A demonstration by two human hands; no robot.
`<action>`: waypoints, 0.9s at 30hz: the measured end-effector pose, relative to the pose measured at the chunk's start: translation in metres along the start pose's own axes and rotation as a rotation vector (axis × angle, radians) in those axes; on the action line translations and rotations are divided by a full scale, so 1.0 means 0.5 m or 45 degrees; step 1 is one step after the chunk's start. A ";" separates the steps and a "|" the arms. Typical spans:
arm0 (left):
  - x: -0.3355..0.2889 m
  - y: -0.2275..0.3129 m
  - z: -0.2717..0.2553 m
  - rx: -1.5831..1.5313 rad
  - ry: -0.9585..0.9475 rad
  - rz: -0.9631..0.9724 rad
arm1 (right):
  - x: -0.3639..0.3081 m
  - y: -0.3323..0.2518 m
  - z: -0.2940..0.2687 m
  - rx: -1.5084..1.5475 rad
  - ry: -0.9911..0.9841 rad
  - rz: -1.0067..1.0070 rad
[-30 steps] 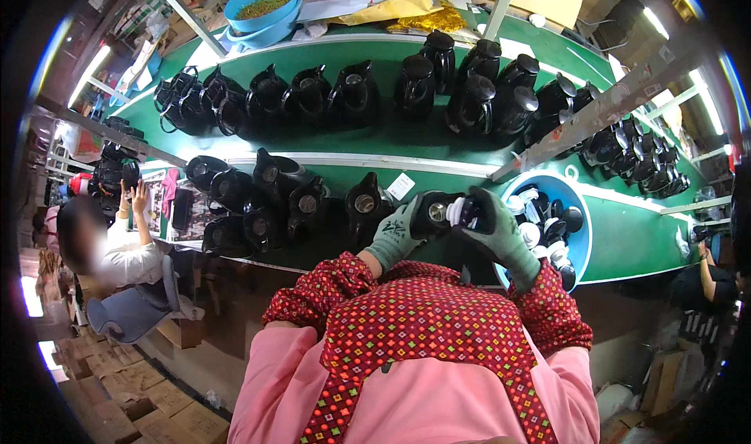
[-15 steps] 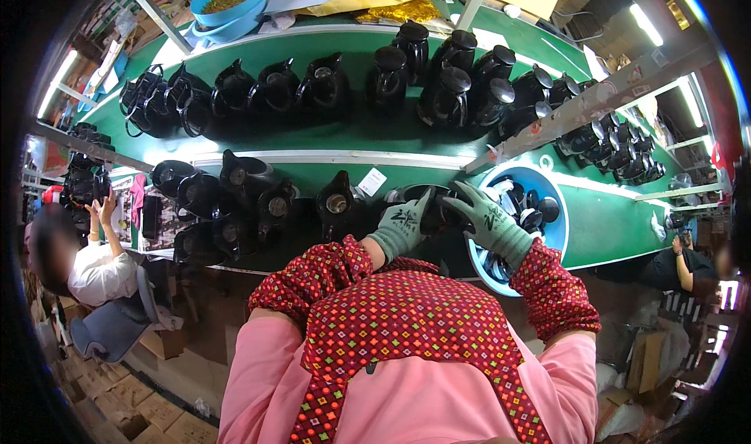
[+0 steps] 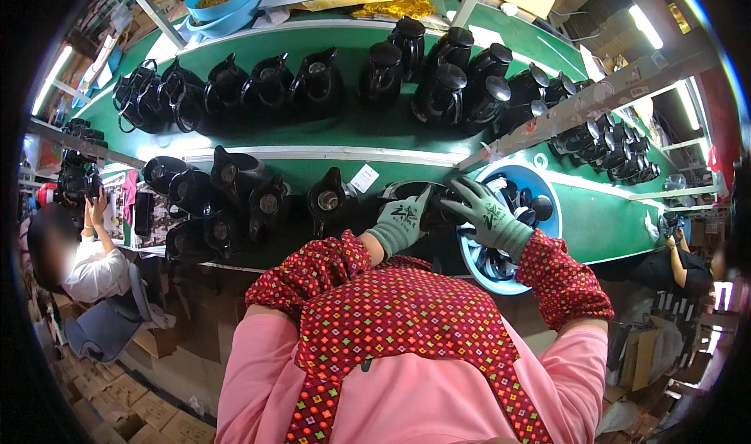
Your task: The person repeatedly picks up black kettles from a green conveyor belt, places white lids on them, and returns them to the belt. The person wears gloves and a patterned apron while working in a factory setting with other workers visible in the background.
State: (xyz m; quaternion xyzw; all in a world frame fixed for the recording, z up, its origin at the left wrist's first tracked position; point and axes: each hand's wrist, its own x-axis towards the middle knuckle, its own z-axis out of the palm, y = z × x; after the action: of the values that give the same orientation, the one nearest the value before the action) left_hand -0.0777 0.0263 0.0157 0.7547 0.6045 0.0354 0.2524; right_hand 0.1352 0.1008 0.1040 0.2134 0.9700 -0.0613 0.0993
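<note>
In front of me, a black kettle (image 3: 440, 213) is held between my two gloved hands, partly hidden by them. My left hand (image 3: 400, 223) grips its left side, the index finger stretched along it. Curled over the right side of the same kettle are the fingers of my right hand (image 3: 486, 213). Just right of that hand stands a light-blue basin (image 3: 557, 223) with black lid-like parts and pale pieces inside. A black kettle without a lid (image 3: 327, 197) stands left of my left hand, near a white card (image 3: 364, 179).
Several more open black kettles (image 3: 235, 179) crowd the near bench at left. Lidded kettles (image 3: 381, 76) line the far green bench (image 3: 313, 147). A slanting metal post (image 3: 540, 123) crosses at right. Co-workers sit at the far left and far right.
The view has shifted slightly, so the benches sit a little further left. Both hands stay on the kettle, with only small finger movement.
</note>
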 end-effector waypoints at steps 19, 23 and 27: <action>0.000 -0.013 -0.011 -0.197 0.174 0.070 | 0.024 0.061 0.018 0.031 0.002 -0.315; 0.007 -0.020 -0.003 -0.101 0.292 0.125 | 0.036 0.097 0.030 -0.048 -0.023 -0.466; 0.019 -0.021 -0.016 -0.196 0.075 0.018 | 0.035 0.093 0.039 -0.060 0.012 -0.445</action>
State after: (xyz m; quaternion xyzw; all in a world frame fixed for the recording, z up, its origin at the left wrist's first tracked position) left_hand -0.0877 0.0394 0.0159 0.7361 0.6018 0.1057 0.2913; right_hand 0.1424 0.1465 0.0777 0.0396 0.9939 -0.0537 0.0874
